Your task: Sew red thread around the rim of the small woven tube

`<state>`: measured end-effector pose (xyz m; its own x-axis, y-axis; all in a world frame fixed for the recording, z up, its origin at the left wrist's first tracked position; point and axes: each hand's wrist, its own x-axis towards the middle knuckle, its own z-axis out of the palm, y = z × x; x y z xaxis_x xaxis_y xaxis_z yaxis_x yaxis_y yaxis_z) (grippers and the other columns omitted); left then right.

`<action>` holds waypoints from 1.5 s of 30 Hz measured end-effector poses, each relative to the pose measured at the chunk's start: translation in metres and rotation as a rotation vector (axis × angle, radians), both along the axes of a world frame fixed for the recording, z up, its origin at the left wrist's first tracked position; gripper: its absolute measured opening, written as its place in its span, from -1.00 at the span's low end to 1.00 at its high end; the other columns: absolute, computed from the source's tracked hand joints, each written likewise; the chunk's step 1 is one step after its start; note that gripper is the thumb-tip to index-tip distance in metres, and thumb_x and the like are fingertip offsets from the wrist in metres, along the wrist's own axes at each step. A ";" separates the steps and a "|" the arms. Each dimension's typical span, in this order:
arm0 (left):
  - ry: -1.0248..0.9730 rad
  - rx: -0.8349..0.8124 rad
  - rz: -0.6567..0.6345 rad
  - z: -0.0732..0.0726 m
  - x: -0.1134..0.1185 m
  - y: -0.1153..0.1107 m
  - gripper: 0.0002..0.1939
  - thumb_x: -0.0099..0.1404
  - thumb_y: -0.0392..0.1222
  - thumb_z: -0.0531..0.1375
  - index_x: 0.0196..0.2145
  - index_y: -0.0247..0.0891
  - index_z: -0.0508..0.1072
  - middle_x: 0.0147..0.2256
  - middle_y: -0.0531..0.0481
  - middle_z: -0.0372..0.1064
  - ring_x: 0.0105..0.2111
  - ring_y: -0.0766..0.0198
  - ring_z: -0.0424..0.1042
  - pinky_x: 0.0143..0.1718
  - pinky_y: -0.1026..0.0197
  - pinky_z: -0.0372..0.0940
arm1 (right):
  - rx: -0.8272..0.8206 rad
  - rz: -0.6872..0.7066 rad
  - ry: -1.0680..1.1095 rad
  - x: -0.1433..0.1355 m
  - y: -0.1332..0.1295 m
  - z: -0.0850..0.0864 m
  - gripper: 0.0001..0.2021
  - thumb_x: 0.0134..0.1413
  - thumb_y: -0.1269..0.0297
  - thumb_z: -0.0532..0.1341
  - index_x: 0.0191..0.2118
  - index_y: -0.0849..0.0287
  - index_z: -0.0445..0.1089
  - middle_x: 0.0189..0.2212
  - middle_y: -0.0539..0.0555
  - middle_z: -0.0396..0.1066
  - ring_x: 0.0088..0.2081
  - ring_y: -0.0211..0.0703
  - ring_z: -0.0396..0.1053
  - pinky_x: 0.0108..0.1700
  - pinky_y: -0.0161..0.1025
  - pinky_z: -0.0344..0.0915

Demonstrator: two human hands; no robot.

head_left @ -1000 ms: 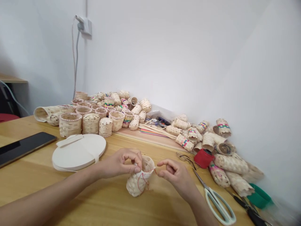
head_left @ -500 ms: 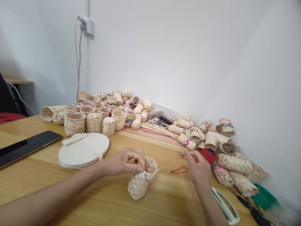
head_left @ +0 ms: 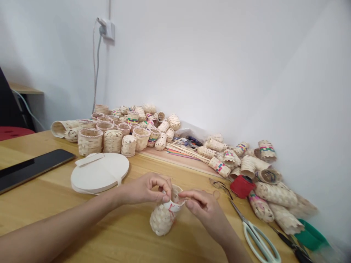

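Observation:
A small woven basket (head_left: 162, 218) stands tilted on the wooden table (head_left: 55, 197) in front of me, with red thread (head_left: 172, 211) stitched along its white-banded rim. My left hand (head_left: 145, 189) pinches the rim at its near left side. My right hand (head_left: 206, 211) is at the rim's right side, thumb and fingers pinched together where the red thread comes out; what it holds between them is too small to see.
A red thread spool (head_left: 241, 186), glasses (head_left: 219, 183) and scissors (head_left: 256, 235) lie right of my hands. A white tape roll (head_left: 100, 172) and a dark tablet (head_left: 30, 169) lie to the left. Several woven baskets (head_left: 115, 131) line the wall; a green dish (head_left: 311, 235) sits far right.
My right hand pulled the red thread out to the right toward the spool, then came back to the basket's rim. The left hand kept its pinch on the rim.

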<state>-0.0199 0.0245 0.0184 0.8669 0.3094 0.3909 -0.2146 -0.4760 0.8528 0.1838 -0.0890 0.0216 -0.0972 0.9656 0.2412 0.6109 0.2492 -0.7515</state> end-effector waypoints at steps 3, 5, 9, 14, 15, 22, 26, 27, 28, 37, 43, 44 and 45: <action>0.007 0.015 0.001 0.001 0.000 -0.002 -0.71 0.20 0.00 0.23 -0.46 -0.32 0.49 -0.43 0.00 0.35 -0.40 0.32 0.29 -0.32 0.30 0.18 | -0.043 0.022 0.066 -0.005 0.000 -0.002 -0.69 0.07 0.02 0.18 -0.35 0.17 0.48 -0.61 -0.08 0.19 -0.55 -0.30 0.06 -0.50 -0.35 0.00; 0.010 0.030 0.003 0.002 0.001 -0.003 -0.70 0.20 0.00 0.22 -0.46 -0.31 0.49 -0.45 0.00 0.35 -0.39 0.32 0.30 -0.31 0.29 0.18 | -0.040 0.029 0.121 -0.007 0.001 -0.004 -0.70 0.04 0.02 0.21 -0.44 0.19 0.44 -0.62 -0.09 0.15 -0.56 -0.31 0.03 -0.52 -0.35 -0.02; 0.020 0.029 -0.002 0.001 0.001 -0.004 -0.70 0.20 0.01 0.22 -0.44 -0.32 0.49 -0.43 0.00 0.35 -0.39 0.32 0.30 -0.31 0.29 0.19 | 0.024 -0.026 0.121 -0.011 -0.001 -0.003 -0.71 0.06 0.06 0.19 -0.48 0.18 0.39 -0.64 -0.11 0.09 -0.57 -0.31 0.01 -0.53 -0.36 -0.02; 0.017 0.031 -0.022 0.000 0.001 -0.004 -0.72 0.21 -0.02 0.22 -0.44 -0.32 0.49 -0.42 -0.01 0.35 -0.38 0.30 0.32 -0.30 0.28 0.20 | 0.217 -0.292 -0.188 0.002 0.003 -0.005 -0.72 0.16 0.11 0.09 -0.47 0.14 0.33 -0.63 -0.07 0.19 -0.55 -0.24 0.15 -0.46 -0.33 0.03; 0.013 0.027 -0.026 0.000 0.001 -0.004 -0.72 0.22 -0.03 0.22 -0.44 -0.32 0.49 -0.43 -0.01 0.35 -0.37 0.30 0.32 -0.30 0.28 0.20 | 0.241 -0.361 -0.263 0.010 0.005 -0.006 -0.71 0.17 0.10 0.07 -0.46 0.14 0.32 -0.62 -0.05 0.23 -0.53 -0.22 0.18 -0.45 -0.32 0.04; 0.005 0.005 -0.022 0.001 0.002 -0.005 -0.72 0.22 -0.02 0.22 -0.45 -0.32 0.49 -0.44 0.00 0.36 -0.39 0.32 0.30 -0.31 0.29 0.18 | 0.256 -0.608 -0.489 0.047 0.019 -0.021 -0.72 0.20 0.12 -0.01 -0.41 0.12 0.30 -0.46 0.07 0.41 -0.41 -0.09 0.34 -0.41 -0.27 0.07; -0.007 0.023 -0.023 0.003 0.002 -0.007 -0.71 0.23 -0.03 0.21 -0.45 -0.33 0.49 -0.44 -0.02 0.36 -0.38 0.31 0.31 -0.31 0.28 0.19 | 0.271 -0.632 -0.506 0.040 0.017 -0.020 -0.74 0.21 0.19 0.00 -0.37 0.13 0.36 -0.41 0.09 0.43 -0.37 -0.08 0.35 -0.38 -0.25 0.09; -0.010 0.032 -0.003 0.004 0.001 -0.007 -0.72 0.23 -0.03 0.20 -0.45 -0.33 0.49 -0.44 -0.02 0.36 -0.39 0.31 0.31 -0.32 0.29 0.19 | 0.281 -0.636 -0.499 0.038 0.016 -0.018 -0.73 0.22 0.18 -0.01 -0.31 0.15 0.39 -0.39 0.09 0.43 -0.36 -0.08 0.35 -0.37 -0.25 0.11; -0.013 0.042 0.024 0.005 0.001 -0.007 -0.72 0.23 -0.04 0.20 -0.45 -0.33 0.49 -0.43 -0.02 0.36 -0.39 0.32 0.32 -0.32 0.29 0.19 | 0.292 -0.627 -0.479 0.037 0.014 -0.015 -0.71 0.22 0.17 -0.01 -0.23 0.16 0.40 -0.39 0.09 0.43 -0.37 -0.10 0.34 -0.36 -0.26 0.13; 0.049 0.190 0.232 0.004 0.000 -0.008 -0.91 0.24 -0.22 0.18 -0.33 -0.27 0.48 -0.35 0.04 0.39 -0.29 0.29 0.31 -0.21 0.25 0.17 | 0.311 -0.034 -0.271 -0.004 0.000 -0.006 -0.80 0.16 0.19 0.16 -0.16 0.10 0.47 -0.59 -0.07 0.27 -0.52 -0.24 0.23 -0.42 -0.35 0.12; -0.039 0.058 0.265 -0.005 0.002 -0.012 -0.50 0.24 -0.24 0.17 0.12 -0.15 0.17 -0.13 -0.03 0.32 -0.25 0.29 0.29 -0.15 0.17 0.22 | 0.231 -0.043 -0.209 -0.012 0.001 -0.009 -0.86 0.16 0.32 0.15 -0.40 0.15 0.41 -0.54 -0.06 0.33 -0.50 -0.27 0.23 -0.41 -0.36 0.08; -0.084 0.027 0.265 -0.010 0.003 -0.010 -0.38 0.24 -0.22 0.17 0.21 -0.11 0.03 -0.04 -0.08 0.27 -0.20 0.27 0.29 -0.10 0.14 0.20 | 0.220 -0.059 -0.191 -0.011 0.001 -0.008 -0.85 0.16 0.32 0.14 -0.41 0.15 0.40 -0.56 -0.07 0.31 -0.51 -0.28 0.21 -0.43 -0.37 0.07; -0.115 0.000 0.267 -0.015 0.004 -0.008 -0.29 0.24 -0.19 0.18 0.25 -0.09 -0.08 0.04 -0.12 0.21 -0.13 0.24 0.28 -0.05 0.10 0.18 | 0.212 -0.072 -0.172 -0.010 0.001 -0.009 -0.86 0.16 0.31 0.14 -0.40 0.15 0.39 -0.57 -0.07 0.30 -0.52 -0.28 0.20 -0.44 -0.37 0.06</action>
<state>-0.0161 0.0165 0.0037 0.7051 0.5207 0.4814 -0.1768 -0.5283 0.8304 0.1737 -0.0878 0.0130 -0.0870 0.9012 0.4247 0.7471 0.3410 -0.5705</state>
